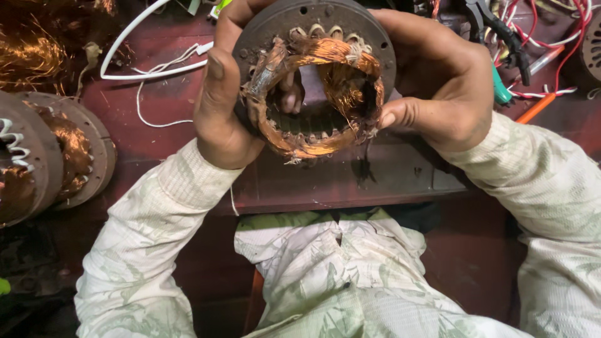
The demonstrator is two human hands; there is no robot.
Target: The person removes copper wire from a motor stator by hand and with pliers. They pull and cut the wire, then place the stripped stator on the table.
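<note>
A round grey motor stator (316, 15) with a ring of copper winding (313, 141) is held up over the dark red workbench (325, 181), its open face turned toward me. My left hand (219, 106) grips its left rim, thumb along the edge and fingertips showing inside the bore. On the right rim sits my right hand (438, 81), whose thumb presses against the copper coil. White lacing loops show at the top of the winding.
Two more stators (56, 156) with copper windings lie at the left. A loose copper wire bundle (31, 50) sits at the top left. White cord (150, 69) crosses the bench. Red and white wires, pliers (501, 31) and an orange-handled tool (538, 106) lie at the top right.
</note>
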